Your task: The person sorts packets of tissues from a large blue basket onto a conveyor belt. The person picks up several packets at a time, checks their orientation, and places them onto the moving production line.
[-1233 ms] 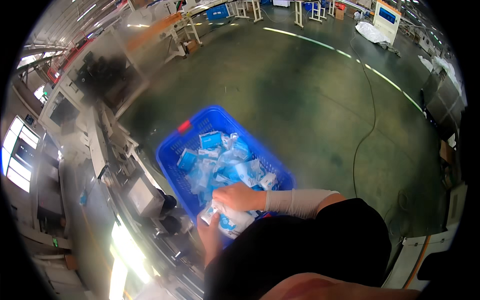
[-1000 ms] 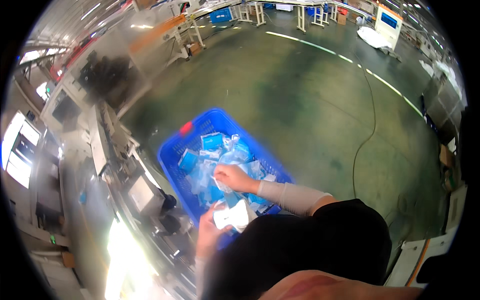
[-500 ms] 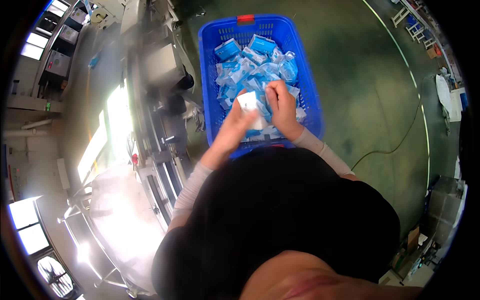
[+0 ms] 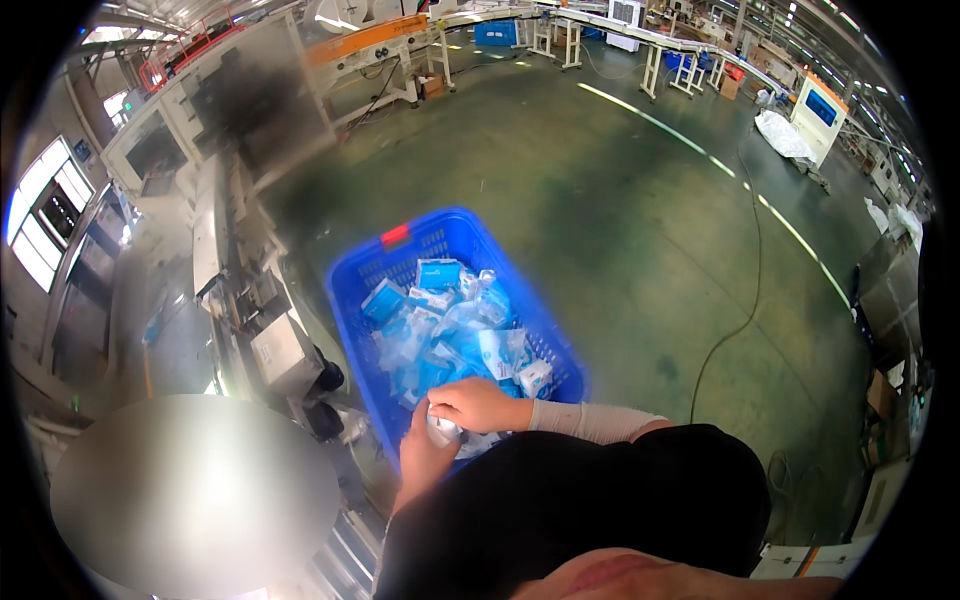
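Over the near end of a blue plastic basket (image 4: 350, 375), my two hands meet at a small white soft pack (image 4: 443, 431). My left hand (image 4: 425, 458) is closed round its left side. The fingers of my right hand (image 4: 482, 404) are bent and pinch its upper part; they hide some of it. In the basket lies a loose heap of blue-and-white packs (image 4: 438, 273), several in crumpled clear film. A red patch (image 4: 395, 235) marks the basket's far rim.
Machinery with a grey box-shaped unit (image 4: 285, 355) stands close on the basket's left. A conveyor line (image 4: 600, 28) runs across the far end. On the green floor to the right lies a dark cable (image 4: 722, 345). A white floor line (image 4: 660, 128) curves beyond it.
The view has tilted up and turned, so the far conveyor shows and the basket sits lower left. My hands have drawn together; my right hand now grips the white pack's upper part.
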A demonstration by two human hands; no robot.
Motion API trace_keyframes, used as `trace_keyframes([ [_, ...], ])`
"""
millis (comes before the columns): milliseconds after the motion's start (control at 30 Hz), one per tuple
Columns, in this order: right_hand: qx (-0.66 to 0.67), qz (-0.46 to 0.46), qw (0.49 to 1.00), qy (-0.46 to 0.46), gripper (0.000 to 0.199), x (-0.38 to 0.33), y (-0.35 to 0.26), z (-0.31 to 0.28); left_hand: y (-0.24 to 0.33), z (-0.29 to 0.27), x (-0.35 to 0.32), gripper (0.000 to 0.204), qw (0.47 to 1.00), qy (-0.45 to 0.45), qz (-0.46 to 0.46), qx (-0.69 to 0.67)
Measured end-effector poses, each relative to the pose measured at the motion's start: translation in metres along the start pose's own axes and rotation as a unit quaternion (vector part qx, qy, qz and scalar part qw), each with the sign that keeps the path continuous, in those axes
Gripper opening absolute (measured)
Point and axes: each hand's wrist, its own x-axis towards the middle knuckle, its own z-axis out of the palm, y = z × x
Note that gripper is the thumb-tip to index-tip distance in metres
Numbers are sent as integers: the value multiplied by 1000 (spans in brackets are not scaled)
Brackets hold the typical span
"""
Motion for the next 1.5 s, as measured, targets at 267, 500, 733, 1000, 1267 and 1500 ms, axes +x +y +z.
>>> trace_keyframes([
  [267, 148, 74, 946, 279, 20, 19, 57, -40, -17, -35, -11, 54, 873, 74, -50, -479],
  [500, 470, 234, 851, -6, 74, 12, 56, -37, -28, -38, -10, 51, 715, 64, -41, -695],
  [733, 452, 110, 878, -114, 71, 21, -28, -20, -21, -53, -39, 56, 774, 77, -10, -628],
  [1000, 436, 128, 867, -204, 71, 27, -13, 14, -83, -105, -119, 43, 711, 195, 17, -675],
  [1267, 253, 279, 912, -161, 37, 37, 79, 29, -228, -93, -327, 38, 809, 417, -327, -255],
  [1500, 137, 129, 934, -305, 42, 24, 170, 165, -220, -62, -382, 32, 720, 404, -440, -351],
])
